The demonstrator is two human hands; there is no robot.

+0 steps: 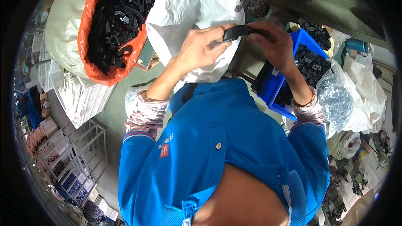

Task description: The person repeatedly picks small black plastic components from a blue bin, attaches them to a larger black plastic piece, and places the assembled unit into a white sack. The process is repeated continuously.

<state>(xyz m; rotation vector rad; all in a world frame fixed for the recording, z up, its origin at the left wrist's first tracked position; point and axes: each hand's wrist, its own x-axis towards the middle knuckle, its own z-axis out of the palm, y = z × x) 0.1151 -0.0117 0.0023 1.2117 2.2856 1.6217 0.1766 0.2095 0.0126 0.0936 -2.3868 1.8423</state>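
Both hands hold one black plastic part (pixel 235 32), a flat curved piece, over a white woven sack (pixel 184 12). My left hand (pixel 200 48) grips its left end between thumb and fingers. Fingertips of my right hand (pixel 272 42) pinch the part's right end. Under my right wrist stands a blue bin (pixel 274 86) with several small black parts in it. At the upper left an orange-lined sack (pixel 90 37) is full of black curved parts like the one I hold.
A clear bag of small metal pieces (pixel 335 100) and white bags lie at the right. White wire racks (pixel 79 96) stand at the left, with shelves of parts below them. A cluttered bench edge runs along the lower right.
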